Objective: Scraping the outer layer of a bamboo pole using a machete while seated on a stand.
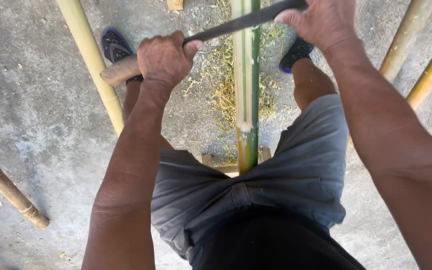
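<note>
**Inspector:** Two hands on one tool, is that correct?

**Me:** Correct. My left hand (163, 57) is wrapped shut around the round wooden handle (118, 71) of the blade (236, 24). My right hand (321, 22) is closed over the far end of the same blade, near the top edge of view; the fingertips there are partly cut off, but the grip reads as closed.

**Inspector:** Where does the blade sit?

**Me:** Across the green bamboo pole (246, 85), which runs from between my knees out over the concrete floor (36, 115). Its near end rests at a wooden block (226, 167) under my grey shorts (276, 175).

**Inspector:** Handling characteristics?

**Me:** In my judgement the pole is stiff, light for its length, hollow, with a smooth waxy skin that could let an edge skid. A pale ring marks a joint; expect harder going there. The blade looks like dark, thin, rigid metal; I would hold it only by its ends, never the edge.

**Inspector:** Surroundings?

**Me:** Fine green and straw-coloured shavings (223, 95) lie around the pole. Yellow poles (93, 60) lie on either side, and a brown weathered one (8, 187) lies at left. Dark shoes (113, 45) are planted apart.
</note>
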